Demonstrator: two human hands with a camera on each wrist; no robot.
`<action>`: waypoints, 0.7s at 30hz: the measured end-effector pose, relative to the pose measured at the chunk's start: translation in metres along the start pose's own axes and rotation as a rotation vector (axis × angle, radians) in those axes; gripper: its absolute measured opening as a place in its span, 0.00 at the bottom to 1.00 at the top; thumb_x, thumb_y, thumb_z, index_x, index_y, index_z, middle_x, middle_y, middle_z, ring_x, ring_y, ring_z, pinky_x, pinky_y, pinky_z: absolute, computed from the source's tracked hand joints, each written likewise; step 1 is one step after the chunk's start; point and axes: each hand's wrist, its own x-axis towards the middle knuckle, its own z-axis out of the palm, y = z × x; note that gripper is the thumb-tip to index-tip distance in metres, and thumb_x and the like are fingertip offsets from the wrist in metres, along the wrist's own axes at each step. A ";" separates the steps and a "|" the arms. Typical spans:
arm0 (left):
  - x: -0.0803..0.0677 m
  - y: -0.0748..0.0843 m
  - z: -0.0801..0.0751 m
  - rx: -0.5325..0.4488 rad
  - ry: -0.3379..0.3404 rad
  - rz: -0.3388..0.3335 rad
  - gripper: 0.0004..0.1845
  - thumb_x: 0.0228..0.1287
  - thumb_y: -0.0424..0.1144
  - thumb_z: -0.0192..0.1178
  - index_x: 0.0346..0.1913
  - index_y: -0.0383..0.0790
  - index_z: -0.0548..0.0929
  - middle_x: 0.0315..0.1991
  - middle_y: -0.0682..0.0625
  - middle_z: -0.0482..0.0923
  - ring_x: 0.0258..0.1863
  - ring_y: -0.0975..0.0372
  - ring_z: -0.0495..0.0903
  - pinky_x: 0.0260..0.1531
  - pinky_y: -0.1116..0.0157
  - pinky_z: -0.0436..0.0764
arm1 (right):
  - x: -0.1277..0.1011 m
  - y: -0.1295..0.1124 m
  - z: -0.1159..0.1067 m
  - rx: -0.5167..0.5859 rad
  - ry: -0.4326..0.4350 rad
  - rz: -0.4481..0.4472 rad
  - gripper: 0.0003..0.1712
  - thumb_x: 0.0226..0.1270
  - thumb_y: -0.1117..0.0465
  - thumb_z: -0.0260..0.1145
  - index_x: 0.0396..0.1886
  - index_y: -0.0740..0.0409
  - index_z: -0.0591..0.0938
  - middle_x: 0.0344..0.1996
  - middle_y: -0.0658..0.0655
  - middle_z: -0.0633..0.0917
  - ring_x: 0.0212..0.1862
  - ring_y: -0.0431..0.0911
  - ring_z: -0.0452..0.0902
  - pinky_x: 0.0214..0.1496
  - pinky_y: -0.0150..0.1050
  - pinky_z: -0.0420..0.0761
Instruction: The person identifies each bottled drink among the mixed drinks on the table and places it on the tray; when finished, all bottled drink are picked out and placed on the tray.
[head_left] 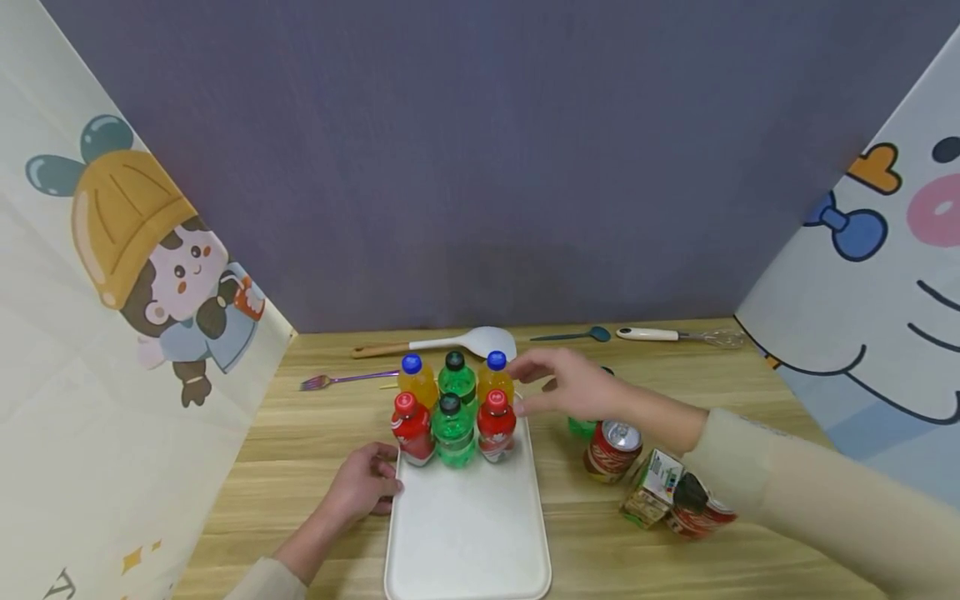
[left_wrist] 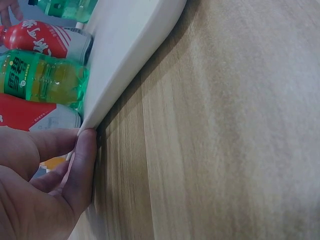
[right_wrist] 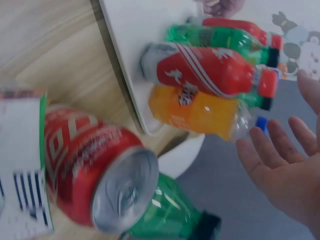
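Note:
My left hand point(head_left: 363, 481) pinches the left rim of a white tray point(head_left: 467, 533), thumb and finger on either side of the edge in the left wrist view. Two rows of bottles stand at the tray's far end. Nearest me are a red bottle point(head_left: 413, 433), a green bottle point(head_left: 453, 435) and another red bottle point(head_left: 496, 429). Behind them stand an orange bottle point(head_left: 417, 383), a green bottle point(head_left: 457, 379) and a second orange bottle point(head_left: 495, 379). Beside that last one my right hand point(head_left: 566, 383) hovers, fingers apart and holding nothing, as the right wrist view shows.
Right of the tray stand a green bottle point(head_left: 581, 427), a red can point(head_left: 612, 451), a small carton point(head_left: 651, 490) and another red can point(head_left: 697, 518), partly behind a dark cap. Along the back lie a white spatula point(head_left: 480, 341), dark spoon point(head_left: 592, 334), whisk point(head_left: 675, 336) and fork point(head_left: 330, 381).

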 end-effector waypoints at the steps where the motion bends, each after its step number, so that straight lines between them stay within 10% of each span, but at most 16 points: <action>1: 0.000 0.000 0.000 0.000 0.000 -0.001 0.29 0.54 0.20 0.68 0.61 0.28 0.76 0.37 0.41 0.76 0.29 0.55 0.79 0.25 0.56 0.90 | -0.002 -0.001 -0.003 -0.001 0.015 -0.004 0.33 0.62 0.49 0.78 0.64 0.54 0.80 0.61 0.56 0.84 0.62 0.53 0.79 0.61 0.54 0.85; 21: -0.001 0.000 0.000 -0.013 0.003 0.023 0.30 0.53 0.19 0.69 0.61 0.27 0.76 0.36 0.41 0.76 0.30 0.56 0.79 0.23 0.55 0.90 | -0.052 0.036 -0.060 -0.047 0.208 0.041 0.34 0.62 0.50 0.78 0.65 0.55 0.78 0.63 0.58 0.81 0.66 0.59 0.75 0.65 0.63 0.78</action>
